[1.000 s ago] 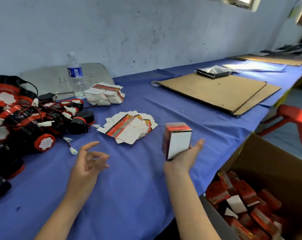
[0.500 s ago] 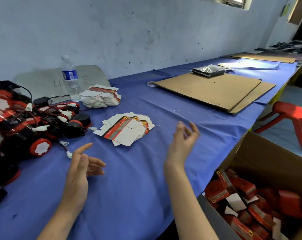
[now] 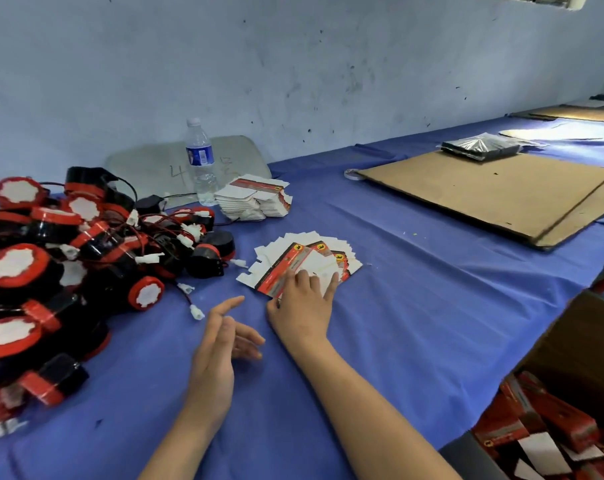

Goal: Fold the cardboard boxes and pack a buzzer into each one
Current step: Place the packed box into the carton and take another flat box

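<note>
The right hand (image 3: 302,306), just below the middle of the frame, lies with its fingers stretched nearly flat on the near edge of a fanned pile of flat box blanks (image 3: 293,252). It presses on them and has not yet closed on one. The left hand (image 3: 221,344) hovers just beside it, lower and to the left, fingers loosely spread and holding nothing. The step in hand looks like the start of a fresh box: picking one blank off the fan. That calls for sliding or pinching the top sheet free without dragging its neighbours along, then both hands to pop it into shape. The buzzers (image 3: 68,271), black and red with trailing wires, are heaped at the left of the blue-covered desk (image 3: 414,306), within the left hand's reach. A second stack of blanks (image 3: 255,199) sits further up, and filled boxes (image 3: 553,424) lie in the carton (image 3: 577,348) at the lower right.
</note>
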`<state>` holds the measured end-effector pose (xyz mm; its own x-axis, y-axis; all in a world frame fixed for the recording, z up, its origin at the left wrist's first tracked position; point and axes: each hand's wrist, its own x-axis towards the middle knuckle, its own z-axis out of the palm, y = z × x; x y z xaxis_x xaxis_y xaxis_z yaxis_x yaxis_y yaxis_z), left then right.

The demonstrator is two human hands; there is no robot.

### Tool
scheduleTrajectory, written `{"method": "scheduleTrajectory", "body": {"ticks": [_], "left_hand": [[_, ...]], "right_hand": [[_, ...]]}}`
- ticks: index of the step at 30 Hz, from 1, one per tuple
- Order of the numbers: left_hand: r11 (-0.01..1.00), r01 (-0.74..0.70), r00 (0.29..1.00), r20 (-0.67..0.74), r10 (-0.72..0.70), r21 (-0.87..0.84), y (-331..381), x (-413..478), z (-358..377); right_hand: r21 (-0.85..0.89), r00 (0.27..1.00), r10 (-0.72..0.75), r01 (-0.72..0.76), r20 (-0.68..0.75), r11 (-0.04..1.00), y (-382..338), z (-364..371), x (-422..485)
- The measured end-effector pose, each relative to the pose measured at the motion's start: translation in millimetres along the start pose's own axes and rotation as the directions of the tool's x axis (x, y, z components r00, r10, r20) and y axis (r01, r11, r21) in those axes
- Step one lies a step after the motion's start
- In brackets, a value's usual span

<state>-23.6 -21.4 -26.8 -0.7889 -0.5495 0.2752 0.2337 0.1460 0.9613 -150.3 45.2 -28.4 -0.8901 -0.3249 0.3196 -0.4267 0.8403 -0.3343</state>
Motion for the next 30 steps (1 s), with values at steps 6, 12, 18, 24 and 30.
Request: {"method": "scheduleTrajectory", "body": {"ticks": [6,12,18,24,30], "left_hand": [[1.0,0.014,1.0,-0.009,-0.014,-0.015,5,-2,-2],[1.0,-0.022,0.998,-0.054,0.022,0.007,5,-3,-1],[0.998,-0.034,0.961,-0.274,0.046,0.05,6,2,-7],[0.999,-0.007,0.965,-0.263,-0.007,-0.051,6,9,-13],[1.0,0.014,0.974,-0.227,-0.013,0.0,7,5,-10]], "right_hand": [[0.13,0.997,-0.048,0.055,-0.054,0.99,2,-8,4],[0.499,0.914,-0.259,0.389,-0.312,0.775,-3,-17,-5],[0.969,0.995,0.08,0.044,-0.066,0.245,-9,-31,-19],[0.943,0.985,-0.085,-0.115,0.149,0.312,-11,-32,-21],[0.781,0.978,-0.158,-0.006,0.134,0.624,-10,-26,-25]]}}
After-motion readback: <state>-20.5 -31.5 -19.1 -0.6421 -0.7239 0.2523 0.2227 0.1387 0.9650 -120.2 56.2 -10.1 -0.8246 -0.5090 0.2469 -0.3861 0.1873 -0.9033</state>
